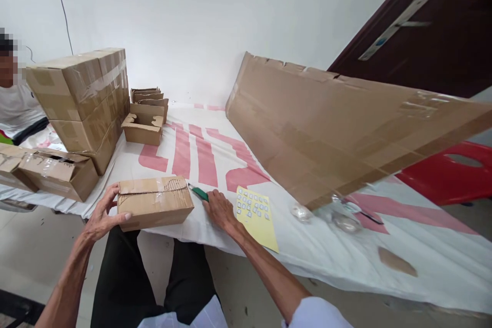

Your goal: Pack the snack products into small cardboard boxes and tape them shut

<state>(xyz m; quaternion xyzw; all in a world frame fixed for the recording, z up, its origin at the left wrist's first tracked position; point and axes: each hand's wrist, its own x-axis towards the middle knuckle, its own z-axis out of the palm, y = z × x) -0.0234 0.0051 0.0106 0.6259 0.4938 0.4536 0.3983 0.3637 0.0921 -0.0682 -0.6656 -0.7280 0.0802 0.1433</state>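
A small cardboard box (157, 207) with its top flaps together and tape across it lies at the table's near edge. My left hand (100, 215) grips its left end, with the thumb on the near side and the fingers at the far corner. Just right of the box, my right hand (219, 208) is closed around a green utility knife (199, 193), whose tip points left toward the box's right end. A yellow sheet (265, 230) bearing several small pale stickers lies beside my right hand.
Taped cartons (82, 92) are stacked at left, with an open box (143, 133) beside them. A large cardboard sheet (307, 123) leans at right. Tape rolls (346, 221) and scissors (365, 212) lie near it. A red chair (446, 174) stands at right; a person (17, 107) sits far left.
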